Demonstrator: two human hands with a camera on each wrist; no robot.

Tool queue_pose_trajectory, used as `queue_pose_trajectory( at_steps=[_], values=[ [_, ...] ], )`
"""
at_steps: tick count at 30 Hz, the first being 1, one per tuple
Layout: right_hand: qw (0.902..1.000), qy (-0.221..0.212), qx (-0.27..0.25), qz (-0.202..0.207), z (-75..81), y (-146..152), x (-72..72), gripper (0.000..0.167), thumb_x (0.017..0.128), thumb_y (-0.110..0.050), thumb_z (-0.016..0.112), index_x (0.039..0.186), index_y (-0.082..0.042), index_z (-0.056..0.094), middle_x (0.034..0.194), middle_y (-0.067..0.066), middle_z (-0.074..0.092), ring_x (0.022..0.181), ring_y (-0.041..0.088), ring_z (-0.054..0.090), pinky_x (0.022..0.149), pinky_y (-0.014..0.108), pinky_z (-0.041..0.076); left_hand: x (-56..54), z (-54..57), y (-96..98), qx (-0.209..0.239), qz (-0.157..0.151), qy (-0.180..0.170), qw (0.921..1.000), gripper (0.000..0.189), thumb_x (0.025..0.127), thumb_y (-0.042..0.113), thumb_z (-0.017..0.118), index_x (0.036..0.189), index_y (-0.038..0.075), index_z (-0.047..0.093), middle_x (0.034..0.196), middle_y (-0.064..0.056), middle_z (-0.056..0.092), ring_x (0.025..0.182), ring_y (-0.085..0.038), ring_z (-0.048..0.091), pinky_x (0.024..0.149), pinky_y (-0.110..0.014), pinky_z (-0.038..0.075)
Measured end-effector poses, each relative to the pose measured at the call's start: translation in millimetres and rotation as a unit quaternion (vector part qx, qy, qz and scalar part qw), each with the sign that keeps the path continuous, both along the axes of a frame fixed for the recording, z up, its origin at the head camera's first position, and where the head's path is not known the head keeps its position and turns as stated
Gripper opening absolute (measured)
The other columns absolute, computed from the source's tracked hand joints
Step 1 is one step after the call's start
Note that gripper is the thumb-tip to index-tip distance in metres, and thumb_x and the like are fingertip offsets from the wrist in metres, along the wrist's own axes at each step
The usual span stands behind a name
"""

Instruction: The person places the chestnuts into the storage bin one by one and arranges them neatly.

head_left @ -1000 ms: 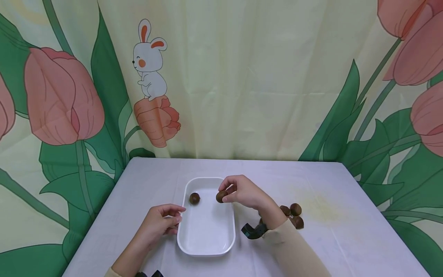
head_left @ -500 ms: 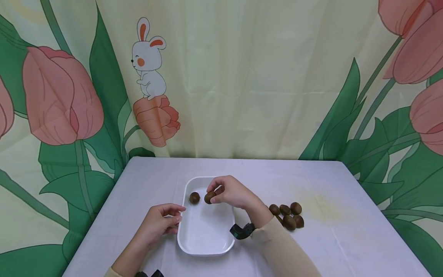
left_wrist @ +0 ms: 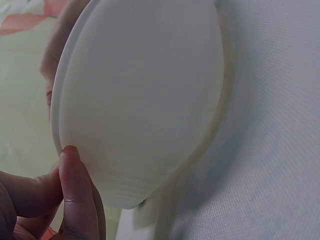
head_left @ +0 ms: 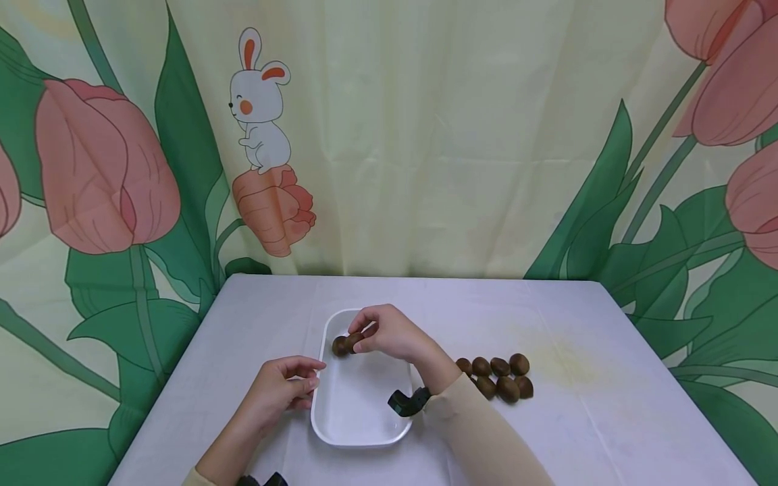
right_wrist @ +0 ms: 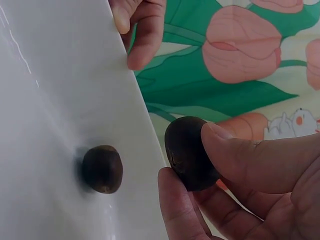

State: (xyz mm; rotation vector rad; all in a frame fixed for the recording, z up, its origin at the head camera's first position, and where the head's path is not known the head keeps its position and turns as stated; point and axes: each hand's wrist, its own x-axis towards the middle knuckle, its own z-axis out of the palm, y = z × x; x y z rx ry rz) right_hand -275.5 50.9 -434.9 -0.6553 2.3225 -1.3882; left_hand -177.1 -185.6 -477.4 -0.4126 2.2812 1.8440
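Observation:
My right hand [head_left: 392, 332] pinches a dark brown chestnut [right_wrist: 187, 152] between thumb and fingers, over the far left part of the white tray [head_left: 365, 412]. One other chestnut [right_wrist: 102, 169] lies in the tray; in the head view the held one overlaps its right side. At the tray's left rim, my left hand [head_left: 284, 385] holds the edge with thumb and fingertips. From the left wrist view, a fingertip [left_wrist: 72, 165] lies against the tray's outer wall.
Several chestnuts [head_left: 507, 389] sit in two rough rows right of the tray, partly behind my right forearm. A white cloth [head_left: 583, 432] covers the table. Behind it hangs a curtain [head_left: 425, 148] printed with tulips and a rabbit.
My right hand has carried its chestnut leftward over the tray, up beside the one lying there. More of the loose chestnuts now show. My left hand has stayed at the rim.

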Motion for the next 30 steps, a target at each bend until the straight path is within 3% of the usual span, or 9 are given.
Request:
queue_pose_trajectory(
  at_steps=[5, 11, 21, 30],
  values=[
    [0.9999, 0.005, 0.013, 0.0, -0.2, -10, 0.4, 0.022, 0.084, -0.003, 0.087, 0.104, -0.009, 0.08, 0.101, 0.001, 0.079, 0.095, 0.015, 0.075, 0.084, 0.028, 0.058, -1.1, -1.0, 0.2, 0.001, -0.006, 0.007, 1.0, 0.027, 0.092, -0.004, 0.078, 0.118, 0.003, 0.08, 0.093, -0.009, 0.068, 0.064, -0.02, 0.066, 0.057, -0.031, 0.062],
    [0.9987, 0.01, 0.049, -0.006, -3.2, -18, 2.3, 0.022, 0.082, -0.007, 0.091, 0.1, -0.015, 0.08, 0.098, -0.004, 0.078, 0.093, 0.013, 0.074, 0.082, 0.028, 0.058, -2.3, -1.7, 0.4, 0.003, -0.006, 0.003, 1.0, 0.028, 0.092, -0.004, 0.078, 0.119, 0.002, 0.08, 0.094, -0.009, 0.068, 0.065, -0.019, 0.066, 0.058, -0.031, 0.063],
    [0.9981, -0.022, 0.053, -0.023, -14.9, -24, 3.4, 0.02, 0.079, -0.001, 0.091, 0.095, -0.006, 0.079, 0.085, 0.002, 0.076, 0.077, 0.013, 0.065, 0.067, 0.023, 0.055, -1.4, -1.6, -1.1, 0.014, -0.006, -0.001, 0.9999, 0.027, 0.092, -0.005, 0.076, 0.118, 0.002, 0.08, 0.094, -0.009, 0.067, 0.067, -0.019, 0.066, 0.059, -0.031, 0.063],
    [0.9955, -0.055, 0.062, -0.046, -22.6, -23, -1.1, 0.02, 0.079, 0.001, 0.091, 0.091, -0.007, 0.077, 0.082, 0.003, 0.071, 0.075, 0.016, 0.065, 0.066, 0.027, 0.061, -3.0, -6.9, -1.3, 0.013, -0.005, 0.007, 0.9999, 0.029, 0.091, -0.005, 0.078, 0.12, 0.001, 0.079, 0.093, -0.007, 0.068, 0.067, -0.019, 0.066, 0.057, -0.032, 0.063]
  ],
)
